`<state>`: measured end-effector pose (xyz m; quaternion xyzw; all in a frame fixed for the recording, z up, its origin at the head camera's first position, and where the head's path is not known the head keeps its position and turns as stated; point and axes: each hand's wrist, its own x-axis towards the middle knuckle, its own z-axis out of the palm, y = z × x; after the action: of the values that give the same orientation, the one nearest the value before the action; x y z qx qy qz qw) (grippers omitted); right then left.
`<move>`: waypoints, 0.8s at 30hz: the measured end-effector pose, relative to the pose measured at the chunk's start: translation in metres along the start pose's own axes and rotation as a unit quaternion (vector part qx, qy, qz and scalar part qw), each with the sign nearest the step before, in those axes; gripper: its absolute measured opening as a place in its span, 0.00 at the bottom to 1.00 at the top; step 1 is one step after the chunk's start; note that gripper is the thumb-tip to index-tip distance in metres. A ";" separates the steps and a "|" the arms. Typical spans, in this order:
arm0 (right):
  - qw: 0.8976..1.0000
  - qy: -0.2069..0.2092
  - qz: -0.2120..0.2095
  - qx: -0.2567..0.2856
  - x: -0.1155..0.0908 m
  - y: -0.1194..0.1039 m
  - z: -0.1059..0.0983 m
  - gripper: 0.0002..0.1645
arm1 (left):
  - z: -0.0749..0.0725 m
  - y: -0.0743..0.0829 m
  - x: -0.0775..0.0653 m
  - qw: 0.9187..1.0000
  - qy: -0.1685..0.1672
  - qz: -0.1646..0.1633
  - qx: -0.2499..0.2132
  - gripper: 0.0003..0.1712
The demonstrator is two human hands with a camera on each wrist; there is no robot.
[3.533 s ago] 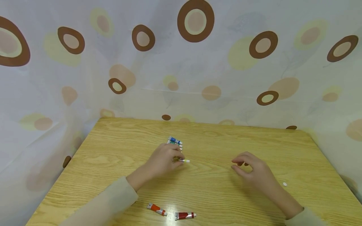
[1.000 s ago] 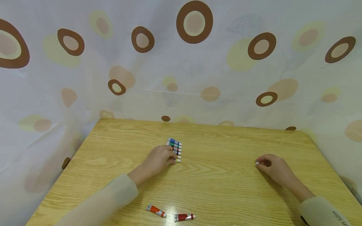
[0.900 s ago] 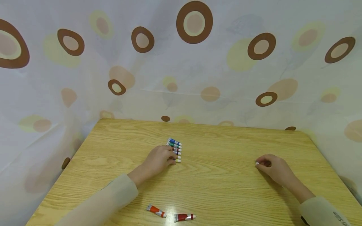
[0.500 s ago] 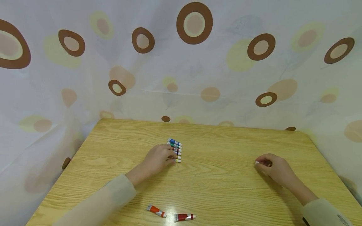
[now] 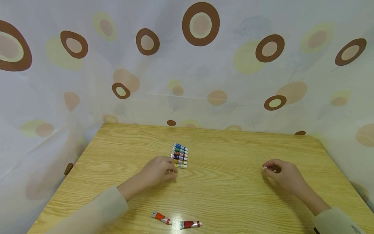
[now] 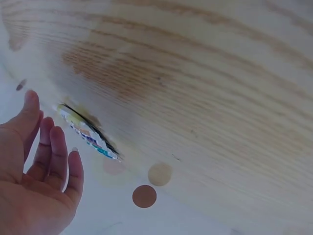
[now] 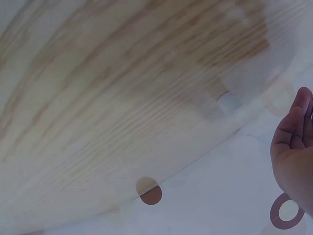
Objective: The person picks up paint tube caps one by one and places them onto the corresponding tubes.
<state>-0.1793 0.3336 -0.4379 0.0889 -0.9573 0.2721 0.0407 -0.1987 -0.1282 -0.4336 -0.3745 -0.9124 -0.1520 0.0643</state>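
Note:
Several paint tubes lie side by side in a row on the table, caps to the right, from a blue tube (image 5: 180,146) at the far end to a yellow tube (image 5: 180,165) at the near end. My left hand (image 5: 159,170) is just in front and left of the row, its fingers loosely bent and holding nothing. The left wrist view shows the same row of tubes (image 6: 90,134) beyond the fingers. Over the right side of the table, my right hand (image 5: 283,174) pinches a small white piece (image 5: 265,167), mostly covered by the fingertips; its kind is unclear.
An orange-red paint tube (image 5: 161,217) and a dark red paint tube (image 5: 191,225) lie near the front of the wooden table (image 5: 222,195). A patterned cloth (image 5: 163,74) hangs behind and at both sides of the table.
My left hand has set the yellow tube at the row's near end, let go and drawn back left. My right hand has picked the small white piece off the table.

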 end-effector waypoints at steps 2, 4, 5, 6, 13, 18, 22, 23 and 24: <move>1.000 0.002 -0.003 0.002 0.000 -0.002 0.000 0.07 | -0.002 0.000 -0.005 1.000 -0.012 0.006 -0.010 0.08; 1.000 0.006 -0.003 0.006 -0.002 -0.004 0.000 0.07 | -0.004 0.000 -0.010 0.999 -0.025 0.012 -0.018 0.09; 1.000 0.008 -0.005 0.009 -0.002 -0.005 0.000 0.07 | -0.005 0.000 -0.013 0.999 -0.031 0.015 -0.023 0.09; 1.000 0.012 -0.009 0.011 -0.003 -0.006 0.001 0.06 | -0.006 0.001 -0.015 0.999 -0.038 0.017 -0.029 0.09; 0.995 0.067 -0.070 0.020 -0.006 -0.010 0.004 0.06 | -0.011 0.003 -0.029 0.995 -0.062 0.027 -0.070 0.10; 0.992 0.075 -0.092 0.039 -0.011 -0.011 0.009 0.08 | -0.014 0.003 -0.038 0.988 -0.099 0.027 -0.113 0.11; 0.990 0.075 -0.104 0.063 -0.015 -0.015 0.013 0.09 | -0.013 0.005 -0.046 0.982 -0.129 0.035 -0.135 0.13; 0.989 0.074 -0.108 0.069 -0.016 -0.016 0.014 0.09 | -0.013 0.006 -0.048 0.981 -0.133 0.037 -0.139 0.14; 0.988 0.074 -0.111 0.073 -0.018 -0.018 0.016 0.09 | -0.013 0.007 -0.050 0.980 -0.136 0.037 -0.141 0.15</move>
<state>-0.1590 0.3131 -0.4442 0.1768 -0.9134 0.3410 0.1347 -0.1587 -0.1610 -0.4309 -0.4305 -0.8676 -0.2243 -0.1081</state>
